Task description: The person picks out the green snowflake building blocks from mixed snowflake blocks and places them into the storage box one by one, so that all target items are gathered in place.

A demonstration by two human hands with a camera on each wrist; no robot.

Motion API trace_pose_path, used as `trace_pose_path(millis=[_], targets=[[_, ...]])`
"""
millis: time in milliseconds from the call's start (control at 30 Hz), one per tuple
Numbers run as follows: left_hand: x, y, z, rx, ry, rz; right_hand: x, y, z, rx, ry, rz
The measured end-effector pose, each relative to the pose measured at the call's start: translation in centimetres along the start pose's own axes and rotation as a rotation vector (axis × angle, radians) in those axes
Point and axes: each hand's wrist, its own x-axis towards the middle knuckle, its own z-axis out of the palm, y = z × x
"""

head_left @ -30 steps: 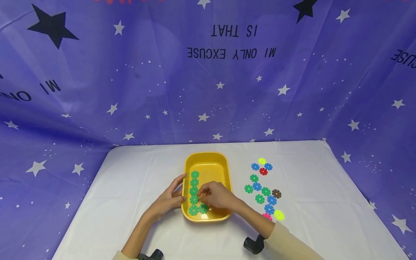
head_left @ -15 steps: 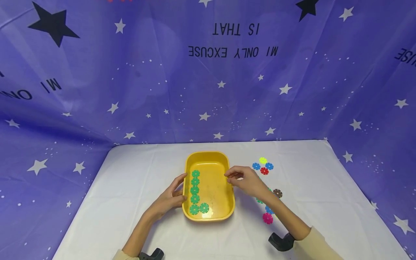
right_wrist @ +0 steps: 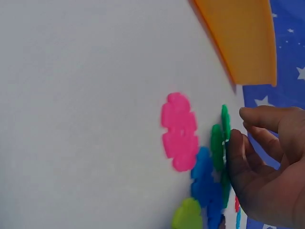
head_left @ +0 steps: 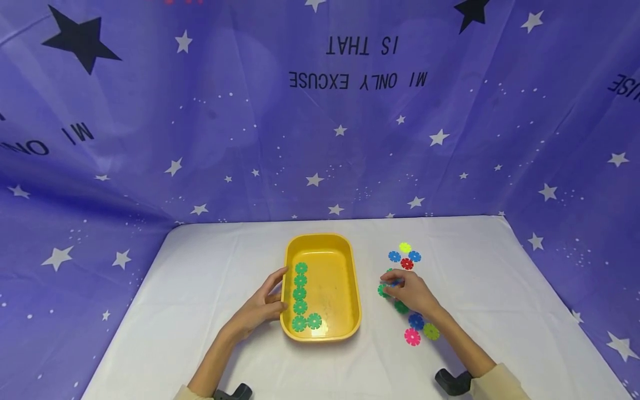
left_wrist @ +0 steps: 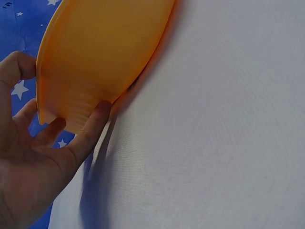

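Right hand (head_left: 414, 291) has moved from the yellow tray (head_left: 334, 283) to the green discs (head_left: 381, 291) on the bench (head_left: 215, 255), fingers parted, gripping nothing; left hand (head_left: 256, 309) rests loose fingers against the tray. I'd pinch one edgewise, sparing neighbours.

Green disc (head_left: 401, 308) partly hidden by right grip (head_left: 412, 291); tray (left_wrist: 105, 52) cut off in both wrist views.

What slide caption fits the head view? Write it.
Left hand touching a yellow tray of green discs, right hand over colourful discs.
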Motion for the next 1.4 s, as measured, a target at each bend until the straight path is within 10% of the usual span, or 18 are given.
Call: trace_pose_path(millis=[1400], targets=[[-0.2,0.3,0.1,0.006,0.008,-0.010,1.0,-0.1,-0.1,-0.081,-0.137,0.015]])
